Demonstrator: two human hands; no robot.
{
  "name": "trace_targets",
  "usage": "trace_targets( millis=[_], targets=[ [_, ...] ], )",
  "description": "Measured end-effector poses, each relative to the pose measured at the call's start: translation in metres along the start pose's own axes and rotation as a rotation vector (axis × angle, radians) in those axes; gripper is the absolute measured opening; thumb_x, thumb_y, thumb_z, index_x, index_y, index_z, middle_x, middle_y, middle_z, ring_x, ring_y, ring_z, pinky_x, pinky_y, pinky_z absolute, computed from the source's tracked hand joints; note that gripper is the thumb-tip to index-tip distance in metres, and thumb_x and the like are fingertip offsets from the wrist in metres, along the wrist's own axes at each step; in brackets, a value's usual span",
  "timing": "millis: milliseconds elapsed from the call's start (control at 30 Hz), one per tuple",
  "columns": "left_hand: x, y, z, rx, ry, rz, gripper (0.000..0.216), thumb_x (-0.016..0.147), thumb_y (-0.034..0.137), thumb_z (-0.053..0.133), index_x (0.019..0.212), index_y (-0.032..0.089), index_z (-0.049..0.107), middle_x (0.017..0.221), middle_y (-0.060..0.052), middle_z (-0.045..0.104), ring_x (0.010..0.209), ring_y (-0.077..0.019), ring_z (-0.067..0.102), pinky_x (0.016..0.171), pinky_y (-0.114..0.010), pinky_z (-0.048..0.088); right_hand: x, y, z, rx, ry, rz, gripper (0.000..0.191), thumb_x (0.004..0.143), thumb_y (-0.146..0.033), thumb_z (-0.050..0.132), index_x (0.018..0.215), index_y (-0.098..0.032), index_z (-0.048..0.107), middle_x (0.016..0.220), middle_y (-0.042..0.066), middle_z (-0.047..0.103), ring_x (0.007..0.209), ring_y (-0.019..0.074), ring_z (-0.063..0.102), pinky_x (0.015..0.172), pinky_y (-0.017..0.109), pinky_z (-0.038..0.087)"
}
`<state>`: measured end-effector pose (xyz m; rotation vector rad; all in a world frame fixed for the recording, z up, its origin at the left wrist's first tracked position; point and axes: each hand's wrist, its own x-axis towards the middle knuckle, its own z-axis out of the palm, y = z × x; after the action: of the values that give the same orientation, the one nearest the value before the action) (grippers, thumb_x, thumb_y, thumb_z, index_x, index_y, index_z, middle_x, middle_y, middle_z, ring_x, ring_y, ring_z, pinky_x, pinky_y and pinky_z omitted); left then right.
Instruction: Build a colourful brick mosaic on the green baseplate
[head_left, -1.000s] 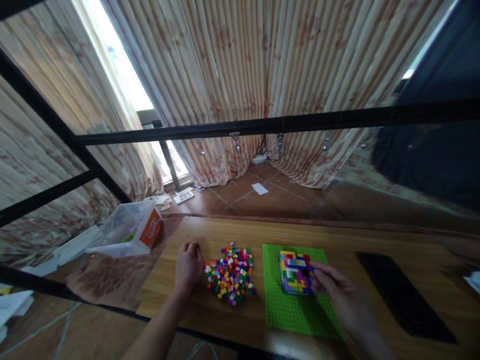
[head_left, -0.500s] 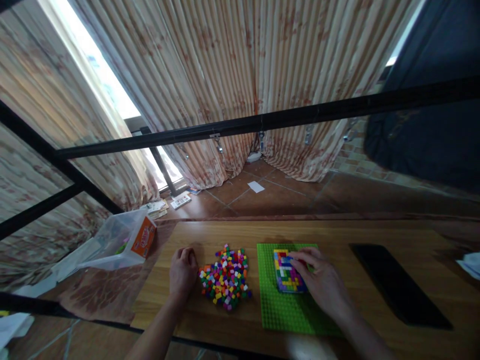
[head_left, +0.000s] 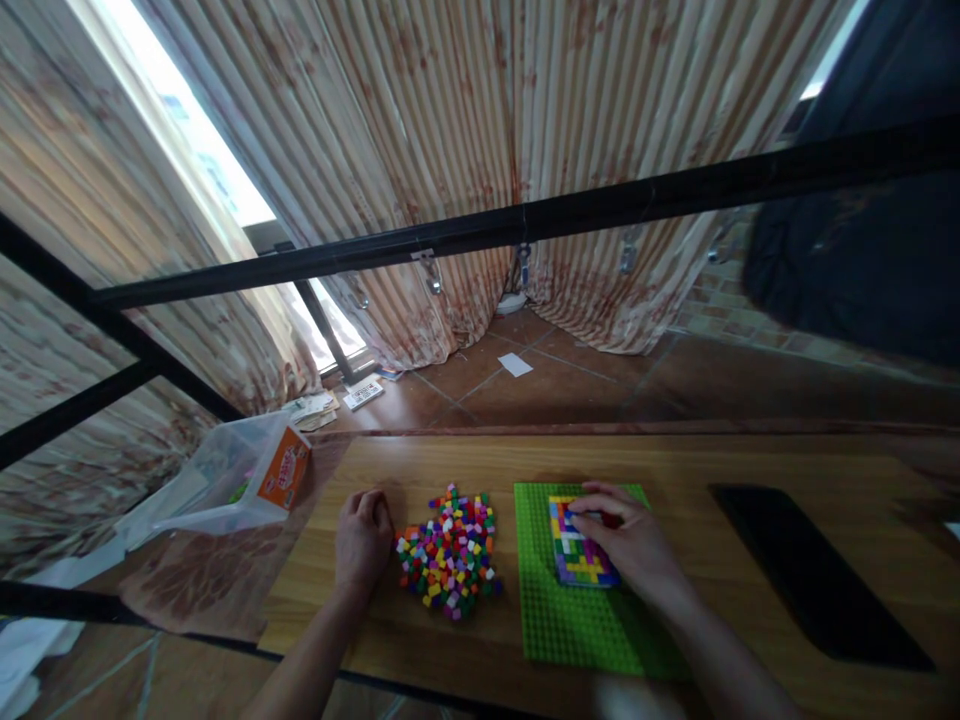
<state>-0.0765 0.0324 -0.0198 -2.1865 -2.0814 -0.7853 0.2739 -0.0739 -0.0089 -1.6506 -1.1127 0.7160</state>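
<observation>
A green studded baseplate [head_left: 544, 625] lies on the wooden table. On it sits a rectangular block of small bricks [head_left: 574, 560] in yellow, blue, white, green and purple. My right hand [head_left: 630, 535] is over the block's upper right part, thumb and fingers drawn together at its top. Whatever lies between those fingertips is hidden. To the left of the baseplate, a loose pile of small coloured cubes [head_left: 450, 555] is spread out. My left hand [head_left: 364, 535] rests on the table just left of the pile, fingers curled in, with nothing visible in them.
A flat black object [head_left: 817, 580] lies at the right of the wooden table [head_left: 450, 460]. Beyond the table's left end stands a clear plastic bin [head_left: 217, 480] with an orange label. A black metal bar [head_left: 480, 230] crosses the view in front of curtains [head_left: 450, 120].
My right hand has shifted slightly over the block, its fingers drawn more together at the top. My left hand stays by the pile. The view has tilted a little.
</observation>
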Motion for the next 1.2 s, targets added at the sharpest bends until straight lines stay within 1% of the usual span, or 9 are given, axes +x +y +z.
trace_targets(
  millis=[100,233,300,400,600,767,967,1067,1200],
  targets=[
    [0.000,-0.001,0.001,-0.001,0.006,-0.003,0.026,0.090,0.028,0.041,0.097,0.020,0.065,0.101,-0.009,0.063,0.097,-0.0228,0.061,0.083,-0.034,0.050,0.002,-0.002,0.002,0.124,-0.010,0.046,0.018,0.065,-0.037,0.070,0.076,-0.023,0.075,0.108,0.006,0.067,0.099,0.0222,0.063,0.088,0.036,0.048],
    [0.000,-0.003,0.003,-0.011,0.003,-0.001,0.026,0.090,0.027,0.041,0.097,0.019,0.065,0.100,-0.009,0.063,0.097,-0.0228,0.061,0.084,-0.034,0.050,0.001,-0.008,0.003,0.227,-0.104,0.215,0.031,0.065,-0.036,0.070,0.091,-0.020,0.073,0.078,0.001,0.071,0.067,0.0181,0.064,0.062,0.031,0.050],
    [0.000,-0.003,0.003,-0.014,0.004,0.002,0.026,0.090,0.026,0.041,0.097,0.019,0.065,0.100,-0.009,0.063,0.097,-0.0225,0.061,0.085,-0.033,0.050,0.001,-0.010,0.003,0.235,-0.121,0.258,0.035,0.065,-0.035,0.070,0.096,-0.019,0.071,0.073,0.000,0.070,0.061,0.0168,0.063,0.057,0.028,0.049],
    [-0.001,-0.002,0.002,-0.010,0.012,0.006,0.026,0.089,0.026,0.041,0.096,0.019,0.065,0.101,-0.009,0.064,0.098,-0.0225,0.060,0.086,-0.033,0.050,0.001,-0.011,0.003,0.249,-0.111,0.254,0.038,0.063,-0.033,0.071,0.099,-0.020,0.071,0.082,0.001,0.073,0.068,0.0177,0.066,0.062,0.029,0.051],
    [-0.001,-0.002,0.004,-0.035,0.016,0.012,0.024,0.089,0.025,0.043,0.096,0.019,0.065,0.100,-0.009,0.063,0.097,-0.0231,0.060,0.086,-0.034,0.049,0.003,-0.010,0.002,0.244,-0.075,0.191,0.042,0.062,-0.032,0.072,0.102,-0.021,0.071,0.106,0.005,0.072,0.094,0.0223,0.067,0.081,0.035,0.054],
    [-0.003,0.001,0.006,-0.035,0.027,0.015,0.022,0.089,0.022,0.044,0.093,0.019,0.065,0.096,-0.009,0.063,0.095,-0.0228,0.058,0.087,-0.034,0.048,0.001,-0.009,-0.001,0.207,-0.081,0.195,0.051,0.061,-0.037,0.074,0.109,-0.022,0.068,0.106,0.005,0.071,0.088,0.0214,0.068,0.077,0.034,0.056],
    [-0.004,0.005,0.005,-0.018,0.007,0.011,0.019,0.088,0.016,0.045,0.089,0.017,0.064,0.093,-0.009,0.061,0.092,-0.0209,0.057,0.087,-0.032,0.047,0.003,0.000,-0.004,0.145,-0.109,0.223,0.059,0.061,-0.045,0.075,0.116,-0.024,0.065,0.115,0.005,0.069,0.094,0.0234,0.068,0.077,0.036,0.057],
    [-0.005,0.005,0.005,-0.018,0.006,0.014,0.018,0.088,0.016,0.045,0.089,0.017,0.063,0.093,-0.009,0.060,0.092,-0.0208,0.057,0.086,-0.032,0.046,-0.002,-0.006,-0.008,-0.041,-0.036,0.119,0.056,0.065,-0.050,0.072,0.114,-0.023,0.067,0.115,0.007,0.069,0.097,0.0258,0.067,0.082,0.040,0.055],
    [-0.005,0.005,0.005,-0.028,-0.016,0.004,0.016,0.087,0.014,0.047,0.087,0.017,0.062,0.093,-0.009,0.059,0.091,-0.0206,0.056,0.085,-0.032,0.046,-0.025,-0.031,-0.001,-0.329,0.166,-0.201,0.042,0.076,-0.053,0.061,0.099,-0.020,0.072,0.108,0.010,0.069,0.104,0.0272,0.062,0.094,0.044,0.045]
  ],
)
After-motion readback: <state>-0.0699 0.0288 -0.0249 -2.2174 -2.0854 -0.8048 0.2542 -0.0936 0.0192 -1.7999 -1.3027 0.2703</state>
